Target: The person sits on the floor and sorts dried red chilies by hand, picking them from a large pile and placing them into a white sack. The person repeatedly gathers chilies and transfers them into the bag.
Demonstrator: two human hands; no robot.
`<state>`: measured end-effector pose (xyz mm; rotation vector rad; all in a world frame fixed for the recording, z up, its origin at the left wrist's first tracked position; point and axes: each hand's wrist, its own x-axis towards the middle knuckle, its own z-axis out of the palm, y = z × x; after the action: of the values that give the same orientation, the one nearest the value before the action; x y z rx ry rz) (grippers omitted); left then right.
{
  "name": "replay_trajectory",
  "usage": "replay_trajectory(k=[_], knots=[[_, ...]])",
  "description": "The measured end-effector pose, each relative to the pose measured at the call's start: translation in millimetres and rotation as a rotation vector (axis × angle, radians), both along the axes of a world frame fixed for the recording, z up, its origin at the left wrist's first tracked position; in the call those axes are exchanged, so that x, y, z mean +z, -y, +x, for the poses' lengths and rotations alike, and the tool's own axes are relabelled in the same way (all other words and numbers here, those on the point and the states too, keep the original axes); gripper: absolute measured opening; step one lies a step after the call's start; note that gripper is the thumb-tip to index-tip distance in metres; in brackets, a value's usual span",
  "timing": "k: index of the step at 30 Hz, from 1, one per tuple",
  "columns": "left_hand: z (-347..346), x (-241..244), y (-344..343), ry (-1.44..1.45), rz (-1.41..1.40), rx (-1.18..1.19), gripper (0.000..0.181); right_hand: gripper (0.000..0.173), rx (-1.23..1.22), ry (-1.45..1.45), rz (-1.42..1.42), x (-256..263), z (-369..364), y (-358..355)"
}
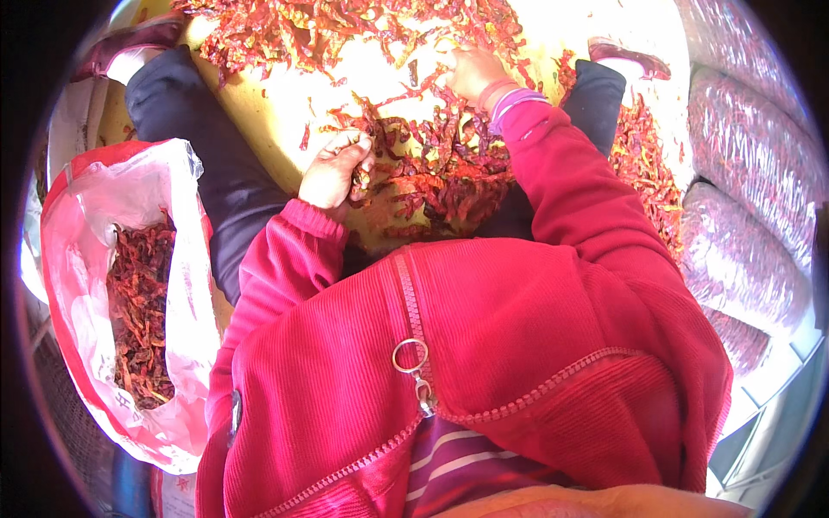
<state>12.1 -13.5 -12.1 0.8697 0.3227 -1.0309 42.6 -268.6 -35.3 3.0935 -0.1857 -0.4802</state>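
Dried red chilli peppers (440,175) lie in a loose heap between my legs on a yellow surface (259,123). My left hand (337,168) is curled at the left side of this heap, with a few dark dried chillies (360,181) held in its fingers. Farther out, my right hand (476,72) reaches in among scattered chillies, below a larger pile of dried chillies (285,32). Bright glare washes out its fingertips, so I cannot tell whether they grip a pepper.
A red-and-white plastic sack (188,337), standing with its mouth wide, holds dried chillies (142,311) at my left. Filled clear plastic bags (745,252) are stacked on the right. More chillies (641,168) lie beside my right leg (592,103). My left leg (207,155) stretches along the yellow surface.
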Motion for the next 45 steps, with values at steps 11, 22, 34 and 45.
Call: replay_trajectory(k=[11,22,34,45], knots=[[-2.8,1.0,-12.3,0.098,0.083,0.18,0.008,0.03,-0.084,0.114,0.206,28.6,-33.3,24.0],[-10.0,16.3,-35.4,0.134,0.116,0.275,0.008,0.027,0.215,-0.194,0.02,46.0,-106.1,-12.6],[-7.5,10.7,-34.3,0.164,0.103,0.243,0.009,0.015,0.063,0.027,-0.131,62.4,-146.1,33.0],[-4.5,6.9,-24.3,0.096,0.177,0.17,0.007,0.036,0.113,-0.162,0.087,40.2,-100.9,-26.8]])
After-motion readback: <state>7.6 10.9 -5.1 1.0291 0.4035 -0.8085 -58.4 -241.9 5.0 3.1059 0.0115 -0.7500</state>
